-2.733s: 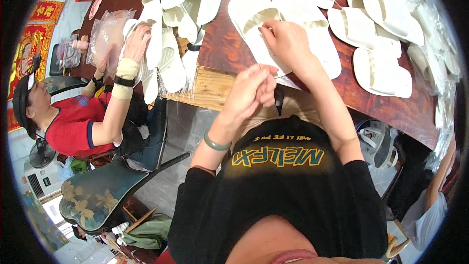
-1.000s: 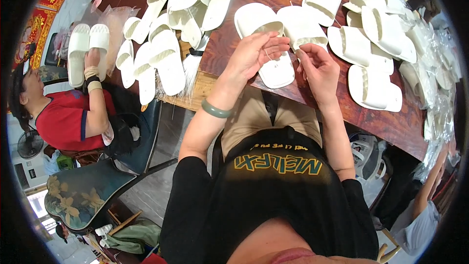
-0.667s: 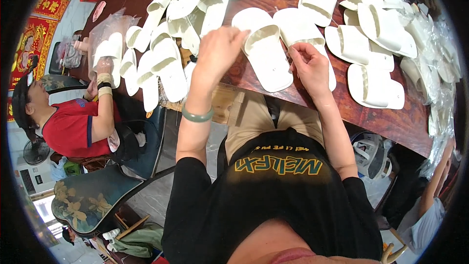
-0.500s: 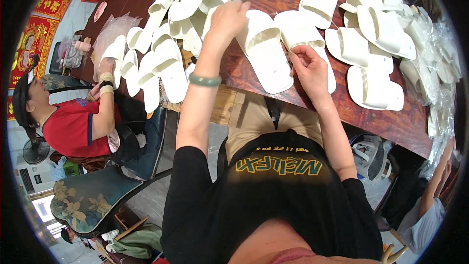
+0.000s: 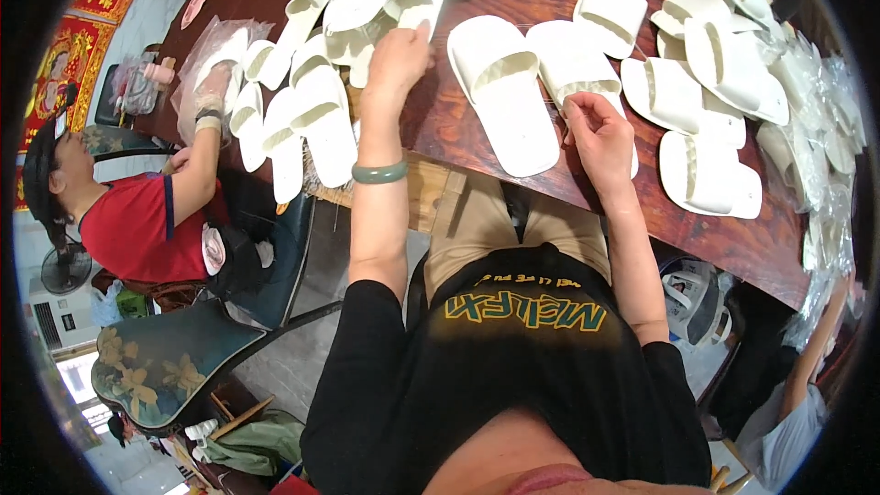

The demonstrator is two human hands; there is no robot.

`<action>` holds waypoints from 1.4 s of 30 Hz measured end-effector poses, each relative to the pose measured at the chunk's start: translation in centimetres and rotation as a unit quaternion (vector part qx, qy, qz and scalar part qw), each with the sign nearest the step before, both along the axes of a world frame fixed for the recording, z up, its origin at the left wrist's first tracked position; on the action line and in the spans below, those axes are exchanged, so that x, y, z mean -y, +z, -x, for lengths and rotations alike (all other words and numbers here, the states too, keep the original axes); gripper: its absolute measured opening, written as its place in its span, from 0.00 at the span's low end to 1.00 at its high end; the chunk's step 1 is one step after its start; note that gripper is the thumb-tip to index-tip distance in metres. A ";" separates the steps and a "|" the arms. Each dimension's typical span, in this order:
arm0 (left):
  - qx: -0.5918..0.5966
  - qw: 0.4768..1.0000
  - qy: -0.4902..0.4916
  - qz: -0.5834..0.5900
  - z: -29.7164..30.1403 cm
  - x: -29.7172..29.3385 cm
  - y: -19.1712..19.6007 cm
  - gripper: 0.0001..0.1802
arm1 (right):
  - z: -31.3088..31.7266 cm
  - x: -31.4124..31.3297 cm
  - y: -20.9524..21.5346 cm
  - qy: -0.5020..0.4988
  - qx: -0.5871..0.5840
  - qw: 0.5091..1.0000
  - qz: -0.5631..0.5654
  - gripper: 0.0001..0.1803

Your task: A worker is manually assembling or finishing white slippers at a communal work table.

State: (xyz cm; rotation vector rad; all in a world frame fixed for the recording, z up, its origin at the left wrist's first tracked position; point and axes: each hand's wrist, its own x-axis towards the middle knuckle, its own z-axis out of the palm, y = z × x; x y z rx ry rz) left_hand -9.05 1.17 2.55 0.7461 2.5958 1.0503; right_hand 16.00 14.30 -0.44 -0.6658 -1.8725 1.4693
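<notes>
A pair of white open-toe slippers lies on the table in front of me, a left slipper (image 5: 506, 101) and a right slipper (image 5: 573, 60). My right hand (image 5: 600, 133) is over the heel part of the right slipper, with thumb and fingertips pinched together. Whatever is between those fingertips is too small to make out. To the left of the pair, my left hand (image 5: 397, 64) hovers by the edge of a slipper heap (image 5: 357, 0). Its fingers are bent together, and what they hold, if anything, is hidden. A green bangle (image 5: 379, 172) circles my left wrist.
More white slippers (image 5: 701, 174) lie to the right, beside slippers in clear plastic bags (image 5: 830, 128). At left, a seated co-worker in a red shirt (image 5: 147, 234) handles a slipper (image 5: 220, 64) in a clear bag. The dark wooden table's edge (image 5: 733, 261) runs before me.
My left hand has moved leftward and nearer to me, away from the pair. My right hand stays pinched by the right slipper. The co-worker's hand has moved farther up the table with the slipper.
</notes>
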 end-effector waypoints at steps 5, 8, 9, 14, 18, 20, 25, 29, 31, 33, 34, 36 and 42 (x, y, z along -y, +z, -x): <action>-0.074 0.997 -0.032 0.012 -1.0 -2.3 -0.6 0.20 | -0.1 0.3 0.1 -0.007 0.015 1.000 -0.017 0.06; -0.166 0.985 -0.034 -0.019 -1.0 -2.7 -1.9 0.13 | -0.6 0.2 0.2 -0.022 0.020 0.999 -0.009 0.06; -0.170 0.985 -0.028 -0.004 -1.0 -2.8 -2.3 0.11 | -0.9 0.0 0.4 -0.036 0.048 0.997 -0.050 0.07; -0.222 0.975 0.002 0.032 -1.9 -4.0 -1.4 0.11 | -3.0 -0.1 2.1 -0.056 0.168 0.966 -0.189 0.08; -0.191 0.969 -0.024 -0.156 -2.0 -6.6 -0.6 0.13 | -4.4 0.6 2.9 -0.038 0.185 0.958 -0.218 0.08; -0.116 0.956 -0.148 -0.226 -2.4 -8.6 -0.1 0.11 | -4.7 0.8 3.3 -0.020 0.228 0.948 -0.220 0.08; 0.048 0.942 -0.283 -0.175 -3.7 -12.7 -0.4 0.10 | -5.1 1.1 3.8 -0.019 0.243 0.941 -0.234 0.08; 0.019 0.953 -0.278 -0.115 -4.8 -13.1 -1.0 0.11 | -5.8 1.4 3.7 -0.012 0.251 0.939 -0.234 0.09; -0.017 0.952 -0.285 -0.106 -5.0 -13.0 -1.0 0.11 | -6.0 1.3 3.5 -0.017 0.247 0.939 -0.237 0.09; -0.039 0.954 -0.276 -0.112 -5.0 -12.9 -1.2 0.12 | -6.1 1.3 3.4 -0.025 0.244 0.941 -0.231 0.09; -0.039 0.954 -0.277 -0.112 -5.0 -12.8 -1.2 0.12 | -6.1 1.2 3.4 -0.025 0.245 0.941 -0.231 0.09; -0.023 0.957 -0.266 -0.112 -4.8 -12.8 -1.3 0.12 | -5.9 1.0 3.2 -0.033 0.243 0.941 -0.232 0.09; 0.043 0.958 -0.238 -0.157 -4.9 -12.8 -1.2 0.11 | -3.4 -1.2 2.4 -0.034 0.274 0.911 -0.307 0.11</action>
